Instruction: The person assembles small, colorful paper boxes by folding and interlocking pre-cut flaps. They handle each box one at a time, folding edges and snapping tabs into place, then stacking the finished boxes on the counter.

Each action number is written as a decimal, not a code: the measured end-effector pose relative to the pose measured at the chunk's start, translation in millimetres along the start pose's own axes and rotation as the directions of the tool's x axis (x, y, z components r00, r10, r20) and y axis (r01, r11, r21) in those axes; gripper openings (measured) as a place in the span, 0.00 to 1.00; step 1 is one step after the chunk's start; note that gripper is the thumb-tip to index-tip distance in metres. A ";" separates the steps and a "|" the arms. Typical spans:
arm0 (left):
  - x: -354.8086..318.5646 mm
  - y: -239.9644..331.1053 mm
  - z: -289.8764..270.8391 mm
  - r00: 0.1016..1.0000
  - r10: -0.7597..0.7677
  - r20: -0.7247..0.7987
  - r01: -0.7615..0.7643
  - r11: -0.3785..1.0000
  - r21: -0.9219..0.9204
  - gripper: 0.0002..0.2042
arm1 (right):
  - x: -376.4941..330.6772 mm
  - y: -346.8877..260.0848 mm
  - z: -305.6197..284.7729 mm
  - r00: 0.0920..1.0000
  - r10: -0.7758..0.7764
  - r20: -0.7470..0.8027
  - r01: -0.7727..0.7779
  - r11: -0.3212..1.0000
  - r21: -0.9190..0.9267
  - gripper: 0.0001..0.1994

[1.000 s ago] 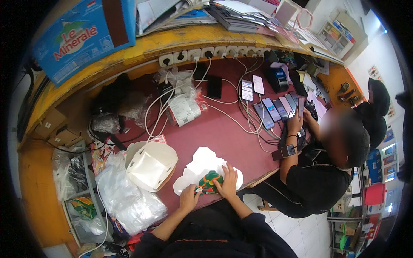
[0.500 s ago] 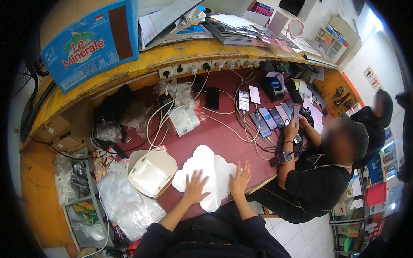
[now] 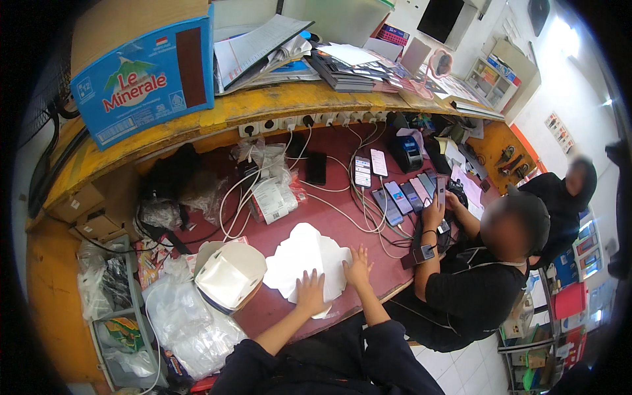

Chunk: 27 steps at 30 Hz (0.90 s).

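Observation:
A white unfolded paper box blank (image 3: 301, 260) with rounded flaps lies on the dark red tabletop in front of me. My left hand (image 3: 311, 293) rests on its near part with the fingers spread. My right hand (image 3: 357, 268) is at the blank's right edge, fingers stretched out and touching or just over it. Left of the blank stands a stack of white paper food boxes (image 3: 230, 273), nested one in another. A heap of clear plastic bags (image 3: 191, 326) lies beside that stack, near the table's front edge.
Charging phones (image 3: 397, 197) and white cables (image 3: 329, 191) spread over the back right. A co-worker (image 3: 484, 283) sits at the right holding a phone; another person stands behind. Wrapped packages (image 3: 271, 194) lie beyond the blank. A blue carton (image 3: 141, 79) stands on the yellow-edged shelf (image 3: 276, 108).
The blank has turned slightly on the table. My left hand has shifted a little right over it, and my right hand has moved slightly left and away from me. The view has tilted somewhat.

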<state>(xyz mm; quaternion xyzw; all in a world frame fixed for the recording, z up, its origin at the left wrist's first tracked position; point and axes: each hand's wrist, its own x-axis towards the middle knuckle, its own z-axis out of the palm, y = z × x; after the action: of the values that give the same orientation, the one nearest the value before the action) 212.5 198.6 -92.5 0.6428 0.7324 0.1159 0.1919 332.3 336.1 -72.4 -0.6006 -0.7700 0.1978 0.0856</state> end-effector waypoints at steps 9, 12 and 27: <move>-14.7 31.3 -29.5 1.000 0.002 -0.026 -0.009 0.962 -0.271 0.25 | -51.0 1.0 -73.9 0.945 -0.041 -0.323 0.216 0.821 0.528 0.20; -20.2 24.5 -97.3 0.976 0.157 -0.151 -0.205 0.894 -0.398 0.16 | -74.9 -23.4 -100.1 0.867 -0.144 -0.478 0.428 0.706 0.564 0.21; -69.8 23.4 -202.9 0.988 -0.139 -0.068 -0.075 -0.039 -0.996 0.22 | -124.4 -90.3 -151.5 0.795 -0.043 -0.605 0.546 0.486 0.683 0.03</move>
<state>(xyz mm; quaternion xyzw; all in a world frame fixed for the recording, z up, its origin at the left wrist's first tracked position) 153.2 148.8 109.0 0.2791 0.4505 0.6507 0.5438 340.6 229.4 115.0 -0.3662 -0.6228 0.3529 0.5945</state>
